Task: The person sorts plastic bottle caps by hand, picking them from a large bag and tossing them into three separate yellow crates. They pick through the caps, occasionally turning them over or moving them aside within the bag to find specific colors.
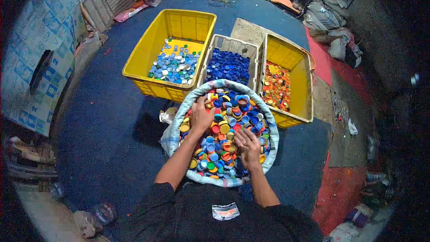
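Note:
A round sack [274,127] with a rolled, pale fabric rim stands right before me, filled with mixed bottle caps [224,127] in blue, red, yellow, orange, green and white. My left hand [202,116] rests on the caps at the sack's left side, fingers bent and apart, their tips partly hidden. Over the right part of the heap is my right hand [249,147], slightly blurred, its fingers loosely bent and apart. I see no cap held in either hand.
Beyond the sack stand a yellow crate [134,65] with light blue, white and green caps, a whitish crate [216,40] of dark blue caps, and a yellow crate [304,94] of orange and red caps. Stuffed sacks [324,15] lie at the far right.

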Demonstrator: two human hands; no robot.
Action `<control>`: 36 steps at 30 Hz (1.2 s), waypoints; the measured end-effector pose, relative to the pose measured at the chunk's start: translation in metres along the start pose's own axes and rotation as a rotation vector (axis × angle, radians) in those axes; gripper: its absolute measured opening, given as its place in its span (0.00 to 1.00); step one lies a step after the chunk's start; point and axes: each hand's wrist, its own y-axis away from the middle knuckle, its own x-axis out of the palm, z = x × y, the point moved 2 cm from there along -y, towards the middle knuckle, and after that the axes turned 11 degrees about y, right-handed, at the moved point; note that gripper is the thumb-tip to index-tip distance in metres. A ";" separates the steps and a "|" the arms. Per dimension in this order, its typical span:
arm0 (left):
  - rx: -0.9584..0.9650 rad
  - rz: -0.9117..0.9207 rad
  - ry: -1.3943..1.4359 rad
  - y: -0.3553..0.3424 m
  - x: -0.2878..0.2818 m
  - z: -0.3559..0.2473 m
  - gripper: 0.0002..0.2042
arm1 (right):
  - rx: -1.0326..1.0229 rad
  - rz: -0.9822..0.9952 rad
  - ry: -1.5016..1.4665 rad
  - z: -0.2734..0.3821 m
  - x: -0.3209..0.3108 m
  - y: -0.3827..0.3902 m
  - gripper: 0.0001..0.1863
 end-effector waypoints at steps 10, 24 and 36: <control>0.158 -0.073 -0.251 -0.006 0.025 -0.001 0.30 | 0.032 0.026 0.188 -0.014 -0.007 0.047 0.27; 0.175 -0.053 -0.168 -0.012 0.026 0.001 0.25 | 0.013 0.045 0.307 -0.005 -0.004 0.027 0.28; -0.573 0.076 1.524 0.035 -0.031 -0.002 0.14 | -0.383 -0.082 0.930 0.006 0.000 -0.043 0.16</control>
